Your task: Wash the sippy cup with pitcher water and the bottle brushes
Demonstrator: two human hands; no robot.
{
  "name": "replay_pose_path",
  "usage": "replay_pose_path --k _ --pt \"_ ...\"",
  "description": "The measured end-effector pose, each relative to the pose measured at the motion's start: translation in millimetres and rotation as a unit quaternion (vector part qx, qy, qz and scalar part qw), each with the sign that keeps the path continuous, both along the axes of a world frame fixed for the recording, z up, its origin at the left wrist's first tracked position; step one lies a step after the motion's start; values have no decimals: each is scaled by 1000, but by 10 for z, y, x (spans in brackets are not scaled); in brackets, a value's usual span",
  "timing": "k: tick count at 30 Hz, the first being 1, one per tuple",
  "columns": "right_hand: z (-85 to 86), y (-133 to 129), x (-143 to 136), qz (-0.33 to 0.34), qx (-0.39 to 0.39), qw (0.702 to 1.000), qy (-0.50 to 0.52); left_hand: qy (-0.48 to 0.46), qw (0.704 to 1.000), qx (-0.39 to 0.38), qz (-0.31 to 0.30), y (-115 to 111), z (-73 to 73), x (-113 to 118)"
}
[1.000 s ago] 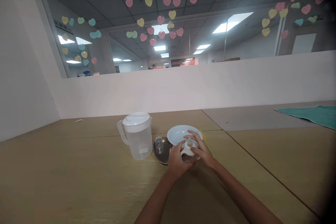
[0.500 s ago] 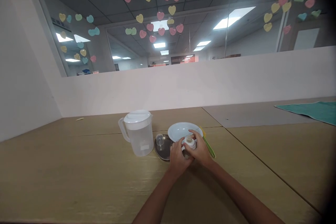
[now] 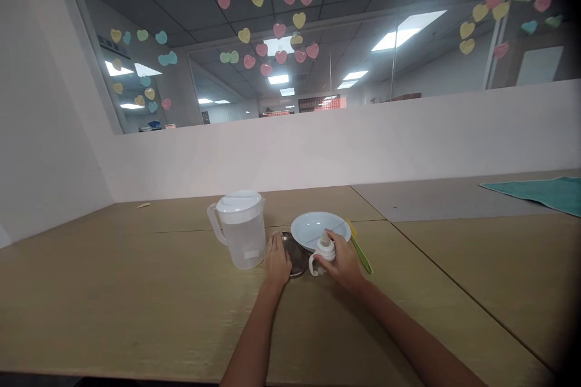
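Observation:
My right hand (image 3: pixel 344 260) is closed round a baby bottle (image 3: pixel 325 247) with a white collar, a white side handle and a pale nipple on top. The bottle stands upright in front of the white bowl (image 3: pixel 313 228). At the left side of the round metal tray (image 3: pixel 297 257), my left hand (image 3: pixel 278 260) has its fingers curled down and close together. It covers the spot where a clear cap stood, and whatever is in its grasp is hidden.
A clear lidded pitcher (image 3: pixel 245 236) stands left of the tray. Right of the bowl lies a green-handled brush (image 3: pixel 363 256) with a yellow end. A teal cloth (image 3: pixel 540 192) lies at the far right, and a low wall (image 3: pixel 290 157) with a window backs the table.
My left hand has left the bottle and moved left onto the tray's side, over the clear cap. My right hand still holds the bottle, whose handle now shows.

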State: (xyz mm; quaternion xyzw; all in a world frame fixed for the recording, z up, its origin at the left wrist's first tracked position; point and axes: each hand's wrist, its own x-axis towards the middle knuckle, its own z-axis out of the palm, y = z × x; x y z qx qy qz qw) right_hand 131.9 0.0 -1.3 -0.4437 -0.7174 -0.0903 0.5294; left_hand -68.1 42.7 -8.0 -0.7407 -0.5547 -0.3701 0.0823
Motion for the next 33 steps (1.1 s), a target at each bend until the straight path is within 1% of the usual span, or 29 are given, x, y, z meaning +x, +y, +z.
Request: replay_pose_path --k 2,4,7,9,11,13,14,16,18,20,21,23,25,26,28,29,33 --pt "9 -5 3 2 5 1000 -6 4 999 -38 19 12 -19 4" --pt "19 -13 11 9 11 1000 -9 -1 998 -49 34 -19 3 25" --pt "27 -33 28 49 35 998 -19 -5 997 -59 57 -85 53 58" --pt "24 -49 34 76 53 995 -21 -2 996 -70 59 -109 66 68" --pt "15 -63 28 78 65 995 -12 0 996 -75 48 -115 74 67" --pt "1 -70 13 60 68 996 0 -15 997 -51 47 -121 101 69" --pt "-7 -71 3 50 67 996 4 -36 998 -22 50 -129 127 76" --pt "-23 -66 -15 33 61 998 9 -104 991 64 49 -162 198 115" --pt "-39 -54 -27 23 52 998 16 -179 971 155 15 -220 269 195" --pt "-51 -42 -33 21 42 999 19 -223 950 216 -40 -292 311 310" --pt "-55 -37 -34 20 36 999 20 -226 944 230 -76 -328 315 374" --pt "-57 -34 -34 17 23 999 22 -198 935 251 -155 -392 297 496" --pt "-49 -36 -33 12 17 1000 21 -141 935 246 -215 -438 260 589" --pt "-43 -37 -32 12 16 1000 21 -111 937 236 -233 -454 241 621" --pt "-28 -35 -32 16 16 999 23 -75 942 212 -248 -472 212 658" --pt "-20 -31 -31 18 15 999 23 -77 945 198 -248 -477 202 665" --pt "-6 -19 -25 17 10 1000 4 -136 950 140 -244 -494 173 660"
